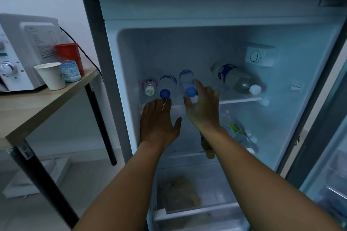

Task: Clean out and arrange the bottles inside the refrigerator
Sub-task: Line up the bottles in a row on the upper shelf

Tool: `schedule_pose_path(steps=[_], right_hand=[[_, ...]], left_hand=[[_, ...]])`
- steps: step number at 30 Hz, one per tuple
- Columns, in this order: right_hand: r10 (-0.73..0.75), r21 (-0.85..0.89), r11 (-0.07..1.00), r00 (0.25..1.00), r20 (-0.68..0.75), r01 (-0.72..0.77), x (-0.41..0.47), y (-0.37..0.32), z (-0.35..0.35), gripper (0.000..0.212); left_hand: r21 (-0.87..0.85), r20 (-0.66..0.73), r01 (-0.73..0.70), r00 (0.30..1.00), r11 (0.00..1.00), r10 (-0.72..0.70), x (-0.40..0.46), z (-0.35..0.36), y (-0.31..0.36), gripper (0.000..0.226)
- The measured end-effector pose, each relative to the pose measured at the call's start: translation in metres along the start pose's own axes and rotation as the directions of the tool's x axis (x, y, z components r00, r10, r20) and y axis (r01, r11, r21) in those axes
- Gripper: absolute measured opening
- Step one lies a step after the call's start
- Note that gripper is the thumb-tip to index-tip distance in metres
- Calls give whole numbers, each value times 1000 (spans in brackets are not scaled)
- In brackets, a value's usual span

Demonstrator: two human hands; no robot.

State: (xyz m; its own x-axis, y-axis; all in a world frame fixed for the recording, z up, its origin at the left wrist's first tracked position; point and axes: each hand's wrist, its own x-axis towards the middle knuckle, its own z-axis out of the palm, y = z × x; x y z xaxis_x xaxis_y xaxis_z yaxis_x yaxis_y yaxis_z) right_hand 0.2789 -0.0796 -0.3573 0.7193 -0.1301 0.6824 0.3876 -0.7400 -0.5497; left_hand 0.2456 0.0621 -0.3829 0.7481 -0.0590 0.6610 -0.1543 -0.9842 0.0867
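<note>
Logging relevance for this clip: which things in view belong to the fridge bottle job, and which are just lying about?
Belongs to the job:
- refrigerator
- top shelf
- white-capped small bottle
- blue-capped bottle
- second blue-capped bottle, gripped by the right hand
- large tilted bottle
- lower-shelf bottle
- left hand, open

Lying about:
- microwave
- paper cup
- red cup
- side table

- You see clear, shiny plastic bottles (pixel 186 80) on the shelf.
- Your fridge (pixel 112 62) has smooth white plastic walls inside.
- The paper cup (pixel 51 76) looks white and matt.
- The table (pixel 37 103) beside you has a pale wood-look top.
</note>
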Motion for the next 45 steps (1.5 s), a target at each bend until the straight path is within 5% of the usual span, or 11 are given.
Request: schedule_pose_path(steps=[4,11,18,24,32,45], right_hand=[[11,83,997,993,-119,-1,-32,24,-16,39],[101,-66,992,989,-109,-109,-66,88,-23,26],[468,-494,785,880,80,-373,-95,154,-34,65],[373,-273,906,915,156,-323,-109,170,-26,67],[511,-139,858,849,132,-495,-112,150,-27,55],[336,173,941,863,-377,-291,-112,94,-67,16]], left_hand=[[-2,26,15,1000,1000,-15,-1,-4,3,70],[8,24,17,1000,1000,-17,0,-4,2,70],[14,19,16,1000,1000,-16,-1,-2,3,69],[29,-7,14,1000,999,-14,2,2,1,68],[41,14,10,1000,999,-11,2,2,0,66],[-23,172,-1,985,1000,5,-1,-18,4,72]])
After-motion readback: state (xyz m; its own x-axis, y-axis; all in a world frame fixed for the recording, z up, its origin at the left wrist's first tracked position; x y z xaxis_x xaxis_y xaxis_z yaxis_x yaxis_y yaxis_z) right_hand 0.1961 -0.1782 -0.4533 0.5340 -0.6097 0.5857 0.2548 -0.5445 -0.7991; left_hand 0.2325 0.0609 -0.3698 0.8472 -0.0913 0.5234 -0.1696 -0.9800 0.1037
